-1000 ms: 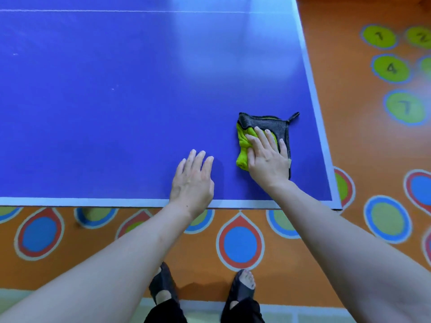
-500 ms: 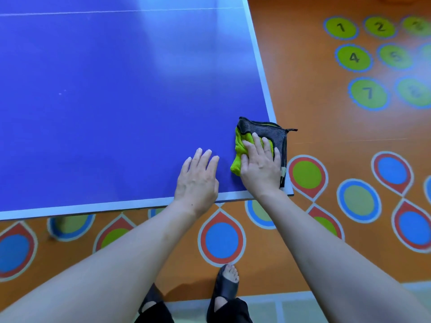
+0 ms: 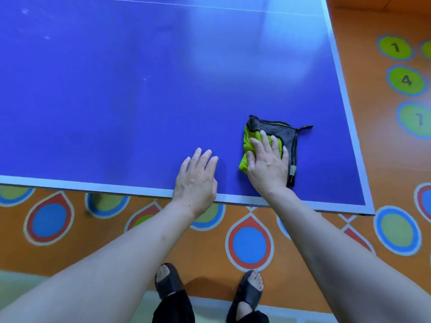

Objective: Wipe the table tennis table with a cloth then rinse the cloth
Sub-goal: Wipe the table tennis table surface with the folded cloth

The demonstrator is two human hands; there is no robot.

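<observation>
A blue table tennis table (image 3: 140, 101) with white edge lines fills the upper part of the head view. A folded cloth (image 3: 283, 132), grey outside and lime green inside, lies flat on the table near its front right corner. My right hand (image 3: 268, 163) presses down on the cloth with straight, spread fingers. My left hand (image 3: 197, 180) rests flat on the bare table surface just left of the cloth, by the front edge, holding nothing.
The table's front edge (image 3: 93, 184) and right edge (image 3: 342, 89) are close to my hands. Below lies an orange floor (image 3: 373, 159) with coloured drop shapes and numbered green circles (image 3: 407, 80). My feet in dark sandals (image 3: 248, 290) stand close to the table.
My right hand has slid the cloth leftward, away from the table's right edge and corner. My left hand stays flat beside it near the front edge.
</observation>
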